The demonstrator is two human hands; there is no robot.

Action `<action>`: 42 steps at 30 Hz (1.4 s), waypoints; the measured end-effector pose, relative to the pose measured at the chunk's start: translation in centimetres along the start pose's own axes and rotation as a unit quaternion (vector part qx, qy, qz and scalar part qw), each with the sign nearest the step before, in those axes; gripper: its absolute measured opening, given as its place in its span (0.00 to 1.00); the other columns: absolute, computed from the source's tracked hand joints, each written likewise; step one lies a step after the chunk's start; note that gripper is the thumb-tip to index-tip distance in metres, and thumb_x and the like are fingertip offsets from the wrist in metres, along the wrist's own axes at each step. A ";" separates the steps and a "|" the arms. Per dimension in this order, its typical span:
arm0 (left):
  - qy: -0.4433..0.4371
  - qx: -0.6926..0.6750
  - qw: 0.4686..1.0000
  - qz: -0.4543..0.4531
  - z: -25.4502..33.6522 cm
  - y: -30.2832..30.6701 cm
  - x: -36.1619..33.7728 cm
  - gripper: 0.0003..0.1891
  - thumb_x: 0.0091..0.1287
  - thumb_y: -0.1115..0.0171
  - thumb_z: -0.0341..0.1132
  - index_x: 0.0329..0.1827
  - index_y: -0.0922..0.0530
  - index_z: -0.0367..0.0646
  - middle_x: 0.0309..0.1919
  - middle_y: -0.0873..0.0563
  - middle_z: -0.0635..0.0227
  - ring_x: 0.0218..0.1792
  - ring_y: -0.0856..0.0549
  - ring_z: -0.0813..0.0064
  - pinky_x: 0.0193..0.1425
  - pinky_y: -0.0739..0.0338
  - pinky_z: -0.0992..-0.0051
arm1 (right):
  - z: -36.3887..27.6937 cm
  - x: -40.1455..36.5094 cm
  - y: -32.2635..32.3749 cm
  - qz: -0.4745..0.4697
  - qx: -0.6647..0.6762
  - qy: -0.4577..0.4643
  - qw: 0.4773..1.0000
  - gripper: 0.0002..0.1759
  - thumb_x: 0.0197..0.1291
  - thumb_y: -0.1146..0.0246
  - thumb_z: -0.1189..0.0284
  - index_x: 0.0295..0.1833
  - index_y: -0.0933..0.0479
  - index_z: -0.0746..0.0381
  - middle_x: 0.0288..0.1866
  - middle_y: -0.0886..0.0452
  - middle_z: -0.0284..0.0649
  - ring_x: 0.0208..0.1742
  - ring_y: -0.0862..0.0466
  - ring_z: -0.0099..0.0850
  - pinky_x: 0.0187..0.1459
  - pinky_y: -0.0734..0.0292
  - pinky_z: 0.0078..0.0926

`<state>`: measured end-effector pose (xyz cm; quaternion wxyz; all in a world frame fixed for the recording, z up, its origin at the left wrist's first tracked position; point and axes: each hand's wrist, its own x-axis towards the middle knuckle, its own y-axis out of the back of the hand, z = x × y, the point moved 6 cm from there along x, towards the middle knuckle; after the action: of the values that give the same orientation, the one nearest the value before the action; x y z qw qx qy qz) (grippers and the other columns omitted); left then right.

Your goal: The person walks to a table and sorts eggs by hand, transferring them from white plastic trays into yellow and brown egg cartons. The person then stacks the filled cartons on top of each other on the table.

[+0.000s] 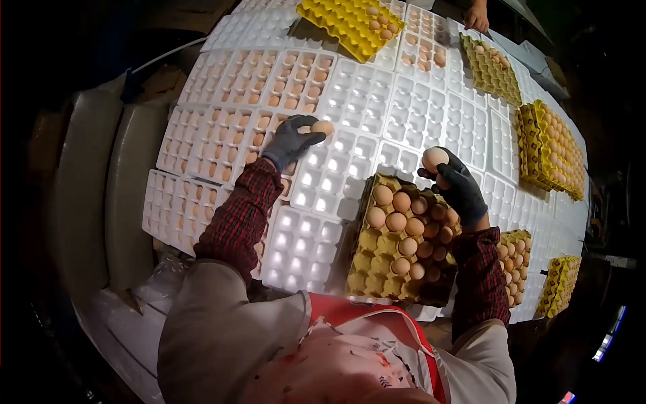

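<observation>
In a dark glove, my left hand (291, 140) is closed on a brown egg (323, 128), above the white foam trays. My right hand (463, 188), gloved too, grips a pale egg (435, 159) at its fingertips, and a second egg (443, 182) shows under its fingers. Below the right hand lies a yellow egg flat (377, 273), part filled with brown eggs; its front left cups hold none. A white foam tray (356, 87) with bare cups lies just beyond my left hand. To the left, another foam tray (222, 138) carries eggs in its cups.
Foam trays cover the table. A yellow flat (336, 23) with several eggs lies at the far side, another flat (491, 71) at the far right. A stack of filled flats (531, 151) stands right. Another person's hand (477, 17) is at the far edge.
</observation>
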<state>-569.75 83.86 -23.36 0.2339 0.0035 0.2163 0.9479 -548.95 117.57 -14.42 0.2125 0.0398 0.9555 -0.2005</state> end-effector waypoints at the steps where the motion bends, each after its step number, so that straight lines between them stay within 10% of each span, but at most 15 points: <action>1: -0.107 0.170 0.979 0.044 -0.4 0.2 1.7 0.26 0.54 0.19 0.44 0.55 0.16 0.46 0.53 0.16 0.65 0.53 0.15 0.69 0.59 0.21 0.67 | -0.2 2.9 -1.2 -0.008 -0.143 -0.011 0.990 0.31 0.62 0.30 0.69 0.69 0.28 0.63 0.60 0.20 0.41 0.60 0.19 0.36 0.55 0.21 0.35; 4: -0.123 0.375 0.919 0.013 2.0 -1.7 4.5 0.24 0.53 0.23 0.42 0.55 0.17 0.54 0.64 0.23 0.60 0.60 0.18 0.59 0.61 0.21 0.61 | 0.2 10.7 -4.9 -0.051 -0.534 0.230 0.812 0.28 0.52 0.25 0.67 0.59 0.20 0.61 0.59 0.21 0.44 0.57 0.17 0.40 0.55 0.20 0.36; 11: -0.075 0.544 0.817 -0.173 1.8 -5.6 11.0 0.23 0.58 0.28 0.45 0.59 0.17 0.58 0.66 0.25 0.63 0.60 0.18 0.57 0.63 0.21 0.60 | 0.9 22.2 -8.2 -0.090 -0.827 0.092 0.546 0.26 0.55 0.32 0.72 0.62 0.20 0.50 0.70 0.26 0.45 0.58 0.16 0.46 0.60 0.19 0.41; 15: -0.154 0.340 0.927 -0.037 3.4 -3.8 13.8 0.23 0.59 0.30 0.46 0.59 0.16 0.57 0.64 0.21 0.61 0.60 0.18 0.58 0.65 0.23 0.62 | -0.4 24.6 -10.5 -0.011 -0.844 0.079 0.530 0.26 0.56 0.30 0.68 0.63 0.23 0.53 0.66 0.24 0.48 0.58 0.15 0.45 0.56 0.18 0.44; 21: -0.164 0.263 0.936 -0.166 2.1 -4.9 18.1 0.24 0.59 0.28 0.45 0.59 0.16 0.51 0.55 0.13 0.59 0.58 0.15 0.58 0.66 0.23 0.65 | 4.0 22.3 -12.8 0.071 -0.754 0.357 0.547 0.31 0.65 0.36 0.53 0.67 0.28 0.60 0.69 0.28 0.50 0.68 0.26 0.51 0.69 0.34 0.46; 24: -0.136 -0.091 0.984 -0.075 2.6 -5.7 17.7 0.19 0.68 0.32 0.39 0.61 0.17 0.46 0.56 0.13 0.57 0.58 0.14 0.59 0.65 0.22 0.67 | -1.1 18.0 -9.1 0.027 -0.500 0.181 0.846 0.35 0.68 0.37 0.52 0.73 0.30 0.63 0.68 0.23 0.51 0.67 0.22 0.46 0.69 0.30 0.40; 27: -0.283 0.154 0.945 0.060 2.4 -8.5 17.7 0.23 0.74 0.42 0.51 0.67 0.22 0.53 0.67 0.19 0.62 0.69 0.24 0.56 0.76 0.35 0.57 | -4.1 10.1 -4.8 0.122 -0.237 0.218 0.939 0.25 0.72 0.36 0.69 0.70 0.28 0.67 0.64 0.19 0.42 0.63 0.20 0.27 0.64 0.26 0.25; 29: -0.302 0.425 0.851 0.067 -1.3 -12.5 17.6 0.24 0.76 0.50 0.50 0.73 0.28 0.61 0.76 0.30 0.66 0.76 0.36 0.49 0.79 0.49 0.43 | -5.0 3.7 -2.8 0.198 -0.203 0.229 0.931 0.24 0.71 0.35 0.72 0.68 0.26 0.68 0.61 0.17 0.42 0.61 0.19 0.26 0.63 0.25 0.25; 32: -0.294 0.486 0.821 0.056 0.0 -12.4 16.6 0.24 0.75 0.48 0.48 0.73 0.28 0.61 0.74 0.29 0.65 0.75 0.35 0.49 0.78 0.47 0.45 | -1.5 -5.6 -1.5 0.279 -0.232 0.192 0.912 0.24 0.65 0.31 0.75 0.65 0.23 0.68 0.56 0.15 0.40 0.57 0.17 0.26 0.58 0.21 0.25; 34: -0.311 0.292 0.903 0.054 5.1 -10.9 12.5 0.24 0.73 0.41 0.52 0.69 0.24 0.55 0.70 0.24 0.59 0.71 0.28 0.55 0.76 0.36 0.57 | 1.3 -9.7 -3.5 0.237 -0.421 0.135 0.865 0.22 0.56 0.26 0.77 0.57 0.18 0.65 0.52 0.14 0.40 0.50 0.16 0.28 0.53 0.20 0.27; 37: -0.220 0.018 0.944 -0.246 14.1 -11.5 -0.8 0.19 0.68 0.29 0.43 0.57 0.16 0.43 0.48 0.13 0.59 0.45 0.11 0.71 0.52 0.16 0.73 | 5.1 -13.0 -7.5 0.140 -0.604 0.141 0.772 0.21 0.49 0.24 0.70 0.51 0.17 0.57 0.48 0.17 0.40 0.46 0.16 0.41 0.47 0.20 0.36; 40: -0.339 0.399 0.790 -0.320 15.4 -13.7 -13.2 0.27 0.62 0.30 0.52 0.60 0.23 0.48 0.52 0.18 0.63 0.47 0.15 0.65 0.50 0.18 0.68 | 9.2 -15.2 -8.2 0.109 -0.651 0.099 0.745 0.19 0.49 0.27 0.67 0.50 0.19 0.53 0.49 0.19 0.38 0.49 0.17 0.39 0.47 0.22 0.38; 42: -0.338 0.415 0.808 -0.244 14.2 -14.3 -16.0 0.26 0.59 0.30 0.47 0.58 0.24 0.48 0.54 0.20 0.63 0.51 0.16 0.65 0.50 0.19 0.67 | 11.8 -15.9 -8.3 0.120 -0.697 0.101 0.699 0.20 0.50 0.28 0.66 0.50 0.20 0.53 0.51 0.19 0.37 0.50 0.18 0.39 0.48 0.22 0.38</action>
<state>-547.69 93.97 -14.84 0.4924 0.3679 0.4903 0.6180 -531.31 105.44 -14.46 0.1041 0.0144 0.8247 0.5557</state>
